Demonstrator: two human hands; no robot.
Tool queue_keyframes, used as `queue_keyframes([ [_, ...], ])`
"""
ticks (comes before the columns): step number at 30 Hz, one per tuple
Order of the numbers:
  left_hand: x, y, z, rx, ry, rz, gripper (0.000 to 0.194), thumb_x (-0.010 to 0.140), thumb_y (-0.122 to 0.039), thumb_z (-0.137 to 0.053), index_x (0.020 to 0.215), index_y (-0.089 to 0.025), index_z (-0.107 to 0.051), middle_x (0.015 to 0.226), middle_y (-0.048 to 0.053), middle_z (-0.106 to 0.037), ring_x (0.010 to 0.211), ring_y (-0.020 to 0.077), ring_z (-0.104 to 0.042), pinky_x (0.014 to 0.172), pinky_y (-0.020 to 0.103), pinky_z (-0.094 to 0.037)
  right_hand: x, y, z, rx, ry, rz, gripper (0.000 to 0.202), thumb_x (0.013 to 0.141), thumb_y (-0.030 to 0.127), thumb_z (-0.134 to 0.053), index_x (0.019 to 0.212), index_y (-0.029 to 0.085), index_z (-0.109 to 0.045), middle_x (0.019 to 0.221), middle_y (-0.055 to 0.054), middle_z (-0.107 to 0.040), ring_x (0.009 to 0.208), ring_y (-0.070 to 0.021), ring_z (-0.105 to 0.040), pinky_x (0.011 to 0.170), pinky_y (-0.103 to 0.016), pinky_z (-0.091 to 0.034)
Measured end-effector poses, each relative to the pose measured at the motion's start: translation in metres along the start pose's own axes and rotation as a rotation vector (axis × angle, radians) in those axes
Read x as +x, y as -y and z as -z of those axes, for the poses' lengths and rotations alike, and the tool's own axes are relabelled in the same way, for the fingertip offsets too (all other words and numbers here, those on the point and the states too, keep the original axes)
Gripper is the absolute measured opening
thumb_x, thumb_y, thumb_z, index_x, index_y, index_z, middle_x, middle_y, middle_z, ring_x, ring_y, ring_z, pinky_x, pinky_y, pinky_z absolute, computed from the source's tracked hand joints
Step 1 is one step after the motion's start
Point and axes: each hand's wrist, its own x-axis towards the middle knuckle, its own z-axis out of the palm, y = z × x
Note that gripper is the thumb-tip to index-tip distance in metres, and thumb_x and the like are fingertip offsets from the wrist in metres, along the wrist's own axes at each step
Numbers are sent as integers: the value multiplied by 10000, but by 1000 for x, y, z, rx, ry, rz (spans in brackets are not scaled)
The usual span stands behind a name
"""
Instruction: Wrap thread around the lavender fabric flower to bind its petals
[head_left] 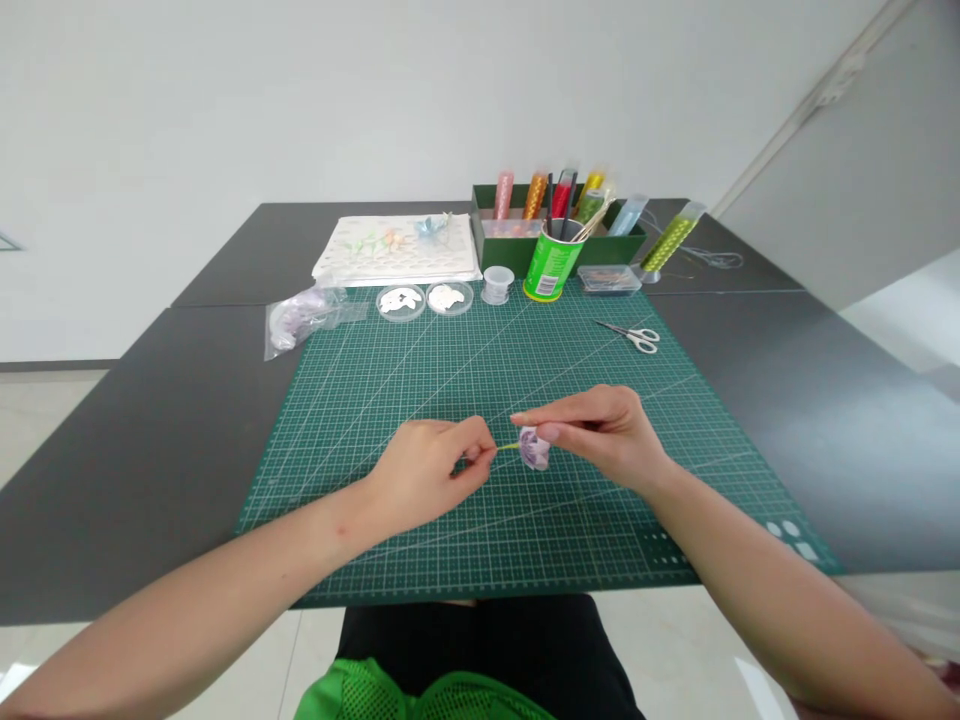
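Note:
A small lilac artificial flower [534,450] with a yellow-green stem lies on its side in the air above the green cutting mat [480,370]. My left hand [439,470] pinches the stem between thumb and forefinger, to the left of the bloom. At the flower's upper edge, my right hand [607,435] has its thumb and outstretched forefinger on the petals. The bloom's head points right, and its far side is partly covered by the right fingers.
White-handled scissors [641,340] lie on the mat at right. Behind are two dishes of white pieces [400,300], a small lidded tub [497,285], a green can [551,265] with sticks, a box of thread spools [484,250], paper sheets [397,262] and a plastic bag [300,318].

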Motion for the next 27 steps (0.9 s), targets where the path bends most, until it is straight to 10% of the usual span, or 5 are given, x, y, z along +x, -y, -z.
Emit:
queue_keyframes([
  [11, -1, -9, 3, -203, 101, -52, 113, 912, -133, -595, 825, -205, -583, 689, -87, -735, 609, 94, -681, 618, 207, -454, 7, -6, -2, 45, -30, -55, 147, 866, 272, -782, 994, 298, -848, 979, -31, -835, 865, -198, -799, 729, -266, -644],
  [17, -1, -11, 4, -287, 126, -41, 119, 920, -128, -610, 832, -206, -590, 712, -95, -770, 632, 87, -710, 648, 202, -478, 11, -14, -2, -54, 39, -146, 206, 883, 363, -754, 1029, 251, -847, 837, -43, -827, 685, -165, -722, 573, -245, -543],
  [27, 0, -9, 11, -154, -197, 13, 89, 986, -181, -565, 902, -209, -576, 680, -76, -760, 584, 86, -696, 602, 195, -501, 12, -29, -3, -10, 270, -274, 342, 900, 487, -719, 1019, 193, -846, 680, -16, -715, 601, -127, -563, 530, -246, -420],
])
